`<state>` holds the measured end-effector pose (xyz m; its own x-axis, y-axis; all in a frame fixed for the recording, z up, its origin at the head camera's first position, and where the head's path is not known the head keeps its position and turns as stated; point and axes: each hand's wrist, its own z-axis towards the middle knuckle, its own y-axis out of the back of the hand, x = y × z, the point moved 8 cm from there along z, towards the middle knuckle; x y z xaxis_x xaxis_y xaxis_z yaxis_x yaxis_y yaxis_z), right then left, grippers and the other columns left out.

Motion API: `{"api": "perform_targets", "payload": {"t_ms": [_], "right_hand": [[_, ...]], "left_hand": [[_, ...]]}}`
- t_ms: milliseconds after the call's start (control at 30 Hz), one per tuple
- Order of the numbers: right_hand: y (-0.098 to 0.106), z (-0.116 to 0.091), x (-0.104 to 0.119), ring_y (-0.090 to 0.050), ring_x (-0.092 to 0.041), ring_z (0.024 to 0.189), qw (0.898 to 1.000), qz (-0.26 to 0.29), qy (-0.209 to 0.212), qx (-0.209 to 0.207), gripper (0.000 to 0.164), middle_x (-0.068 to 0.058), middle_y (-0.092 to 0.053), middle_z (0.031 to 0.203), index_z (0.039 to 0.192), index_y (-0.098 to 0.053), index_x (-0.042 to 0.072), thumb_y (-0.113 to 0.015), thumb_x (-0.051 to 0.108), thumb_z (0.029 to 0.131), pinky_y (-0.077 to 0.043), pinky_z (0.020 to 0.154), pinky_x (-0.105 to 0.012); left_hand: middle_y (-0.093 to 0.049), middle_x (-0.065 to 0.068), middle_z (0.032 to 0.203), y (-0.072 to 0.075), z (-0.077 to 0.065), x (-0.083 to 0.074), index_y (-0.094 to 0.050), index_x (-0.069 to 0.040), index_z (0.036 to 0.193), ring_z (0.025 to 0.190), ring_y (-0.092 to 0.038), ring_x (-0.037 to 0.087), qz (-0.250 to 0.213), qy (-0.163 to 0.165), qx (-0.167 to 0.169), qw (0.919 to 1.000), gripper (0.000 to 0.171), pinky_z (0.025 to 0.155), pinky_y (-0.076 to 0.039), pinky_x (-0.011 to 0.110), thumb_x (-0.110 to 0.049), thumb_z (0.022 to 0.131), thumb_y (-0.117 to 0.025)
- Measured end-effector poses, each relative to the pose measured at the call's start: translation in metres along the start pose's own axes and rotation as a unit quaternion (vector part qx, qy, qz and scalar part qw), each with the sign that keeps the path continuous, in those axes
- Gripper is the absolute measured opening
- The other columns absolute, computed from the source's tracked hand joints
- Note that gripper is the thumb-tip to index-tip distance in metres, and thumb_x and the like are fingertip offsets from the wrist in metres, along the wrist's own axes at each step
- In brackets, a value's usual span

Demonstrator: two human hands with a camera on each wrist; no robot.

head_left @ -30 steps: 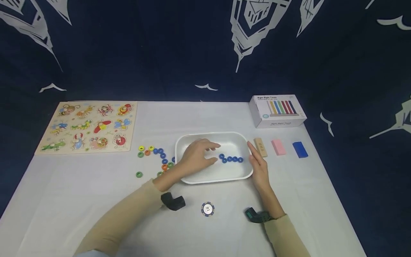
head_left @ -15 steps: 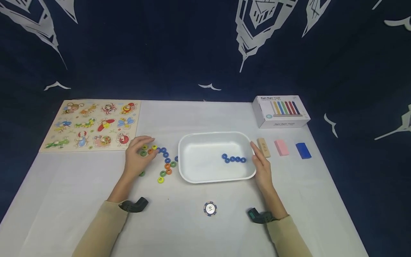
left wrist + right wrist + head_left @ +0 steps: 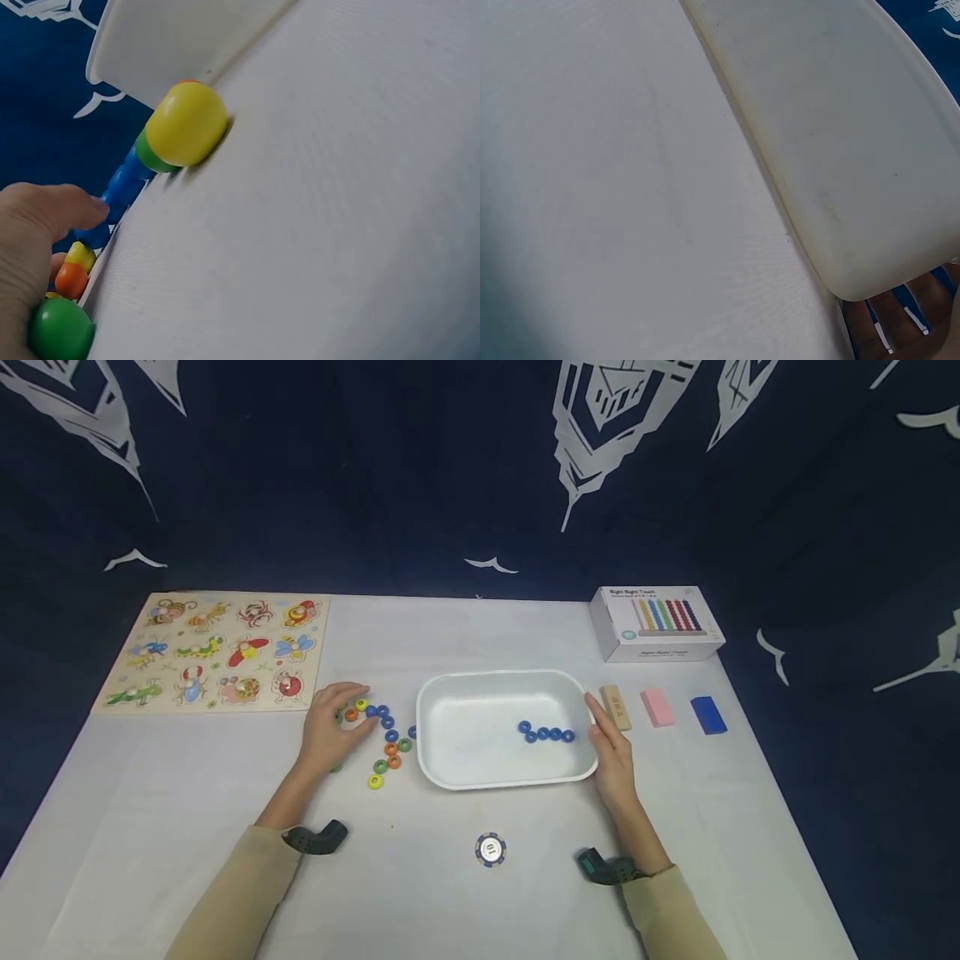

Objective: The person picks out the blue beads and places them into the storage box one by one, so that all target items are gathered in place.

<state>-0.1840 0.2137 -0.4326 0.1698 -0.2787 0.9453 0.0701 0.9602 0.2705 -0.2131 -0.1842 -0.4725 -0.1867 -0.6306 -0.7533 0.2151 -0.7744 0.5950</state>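
Observation:
My left hand (image 3: 330, 731) hovers at the loose round beads left of the tray, thumb and fingers apart around a few of them. Blue beads (image 3: 387, 722), an orange bead (image 3: 351, 715) and a yellow bead (image 3: 362, 704) lie near its fingertips. In the left wrist view the thumb is by blue beads (image 3: 124, 184), with a green bead (image 3: 61, 330) under the hand. A white tray (image 3: 465, 777) carries a short row of blue beads (image 3: 543, 733). With fairly straight fingers, my right hand (image 3: 617, 764) rests against the tray's right end.
A poker chip (image 3: 491, 849) lies in front of the tray. To the right are a wooden block (image 3: 616, 707), a pink block (image 3: 657, 707) and a blue block (image 3: 708, 715). A white box (image 3: 660, 647) and an insect puzzle board (image 3: 202, 702) stand farther back.
My left hand has left the inside of the tray and moved left to the loose beads, then shifted slightly right. The right hand stays at the tray's end.

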Motion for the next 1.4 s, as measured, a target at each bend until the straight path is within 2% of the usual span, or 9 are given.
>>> {"api": "perform_targets", "payload": {"t_ms": [333,467,533,667,767,933,1067,1267,1400], "right_hand": [[0.003,0.000,-0.003,-0.023,-0.016,0.133,1.000,-0.005,-0.014,0.003,0.040,-0.006,-0.032,0.142,0.134,-0.036,0.006,-0.031,0.007,0.095,-0.018,0.107,-0.022],[0.005,0.000,-0.004,-0.024,-0.015,0.133,1.000,-0.015,-0.017,0.000,0.040,-0.004,-0.033,0.142,0.134,-0.037,0.008,-0.031,0.009,0.095,-0.018,0.108,-0.027],[0.007,0.000,-0.003,-0.024,-0.016,0.133,1.000,-0.017,-0.012,-0.004,0.040,-0.005,-0.033,0.141,0.134,-0.038,0.007,-0.032,0.008,0.094,-0.019,0.108,-0.028],[0.007,0.000,-0.001,-0.023,-0.019,0.133,1.000,-0.005,-0.003,-0.003,0.040,-0.009,-0.032,0.142,0.134,-0.037,0.004,-0.032,0.007,0.094,-0.019,0.107,-0.021],[0.005,0.001,-0.002,-0.023,-0.019,0.133,1.000,-0.001,-0.006,0.005,0.040,-0.009,-0.032,0.142,0.134,-0.036,0.004,-0.032,0.007,0.095,-0.019,0.106,-0.020],[0.002,0.000,0.000,-0.023,-0.019,0.133,1.000,-0.012,-0.009,0.006,0.040,-0.007,-0.033,0.141,0.134,-0.037,0.006,-0.032,0.008,0.095,-0.018,0.108,-0.033],[0.000,0.001,0.000,-0.023,-0.019,0.133,1.000,-0.017,-0.012,0.007,0.040,-0.007,-0.033,0.141,0.134,-0.037,0.007,-0.032,0.009,0.095,-0.017,0.108,-0.037],[0.002,0.001,-0.004,-0.024,-0.013,0.133,0.999,-0.030,-0.028,0.000,0.040,-0.001,-0.034,0.141,0.134,-0.038,0.012,-0.032,0.011,0.095,-0.018,0.108,-0.032],[0.003,0.000,-0.005,-0.025,-0.014,0.132,0.999,-0.028,-0.026,-0.002,0.040,-0.002,-0.034,0.141,0.134,-0.039,0.011,-0.033,0.011,0.095,-0.018,0.108,-0.031]], "left_hand": [[-0.055,0.007,0.112,0.004,0.004,-0.021,-0.066,-0.010,0.096,0.108,-0.042,0.025,0.059,-0.023,-0.007,0.9980,0.026,0.090,-0.032,0.043,-0.018,0.073,-0.071],[-0.059,0.005,0.108,0.013,0.012,-0.063,-0.065,-0.011,0.097,0.104,-0.048,0.021,0.026,-0.047,-0.030,0.9981,0.025,0.089,-0.037,0.039,-0.016,0.073,-0.069],[-0.062,0.003,0.103,0.008,0.017,-0.091,-0.064,-0.011,0.099,0.097,-0.053,0.018,-0.027,-0.061,-0.010,0.9977,0.025,0.085,-0.042,0.036,-0.015,0.075,-0.068],[-0.065,0.002,0.091,-0.024,0.025,-0.138,-0.062,-0.010,0.101,0.083,-0.059,0.013,-0.129,-0.081,0.073,0.9856,0.025,0.077,-0.048,0.031,-0.013,0.077,-0.066],[-0.064,0.000,0.085,-0.058,0.027,-0.156,-0.062,-0.009,0.099,0.077,-0.058,0.010,-0.143,-0.081,0.130,0.9777,0.024,0.072,-0.048,0.026,-0.012,0.076,-0.067],[-0.061,-0.002,0.076,-0.116,0.030,-0.160,-0.065,-0.011,0.094,0.069,-0.056,0.008,-0.080,-0.063,0.208,0.9728,0.022,0.063,-0.047,0.020,-0.014,0.072,-0.070],[-0.059,-0.005,0.071,-0.146,0.031,-0.149,-0.066,-0.016,0.092,0.064,-0.053,0.008,0.008,-0.028,0.262,0.9645,0.021,0.057,-0.043,0.020,-0.017,0.072,-0.070],[-0.059,-0.005,0.074,-0.169,0.029,-0.150,-0.066,-0.016,0.094,0.071,-0.053,0.010,0.082,-0.047,0.303,0.9483,0.022,0.063,-0.043,0.022,-0.019,0.073,-0.069],[-0.060,-0.004,0.078,-0.169,0.023,-0.155,-0.060,-0.014,0.111,0.073,-0.053,0.010,0.094,-0.068,0.310,0.9435,0.041,0.063,-0.042,0.022,-0.022,0.072,-0.070]]}}
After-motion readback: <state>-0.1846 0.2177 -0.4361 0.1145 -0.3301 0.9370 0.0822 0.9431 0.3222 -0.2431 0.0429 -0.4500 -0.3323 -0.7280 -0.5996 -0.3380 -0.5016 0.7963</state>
